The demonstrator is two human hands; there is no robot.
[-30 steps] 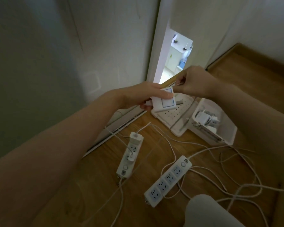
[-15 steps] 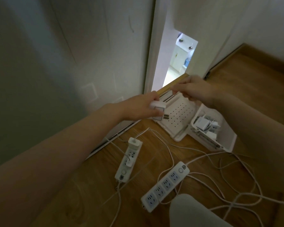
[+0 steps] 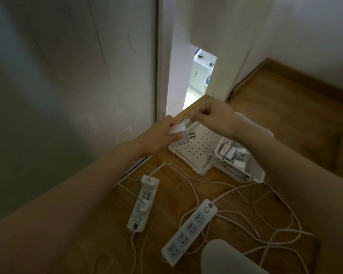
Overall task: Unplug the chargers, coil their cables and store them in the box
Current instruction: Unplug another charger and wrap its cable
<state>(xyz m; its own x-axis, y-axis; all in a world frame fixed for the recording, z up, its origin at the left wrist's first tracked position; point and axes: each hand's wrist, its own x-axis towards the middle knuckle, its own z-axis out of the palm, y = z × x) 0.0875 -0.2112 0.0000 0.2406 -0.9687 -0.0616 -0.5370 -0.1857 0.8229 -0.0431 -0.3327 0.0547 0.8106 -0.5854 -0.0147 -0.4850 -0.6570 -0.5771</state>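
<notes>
1. A person's left hand (image 3: 162, 135) is clamped on a white charger (image 3: 177, 133). Its two prongs point away from the palm, toward the right hand (image 3: 216, 120).
2. The right hand hovers just beyond the charger's far edge, fingers curled together as if pinching. Blur hides whether a cable end sits between them, so its grip cannot be told.
3. A second ago the charger's flat face was turned to the camera, with the right hand picking at its top edge. It has since been rotated so the prongs lead, and both hands now hang over the perforated lid (image 3: 196, 155).
4. The box (image 3: 253, 175) lies open just below the right wrist, with several chargers already inside.
5. Judged from this, the held charger is unplugged and close to being stored; setting it in the box looks like the next step.
6. Below the left forearm, a power strip (image 3: 143, 202) still carries a plugged charger (image 3: 149, 181) at its far end.
7. A second power strip (image 3: 188, 230), nearer the person than both hands, shows bare sockets.
8. Loose cables (image 3: 265, 214) sprawl beneath the right forearm, so most of the coiling appears still to be done.
</notes>
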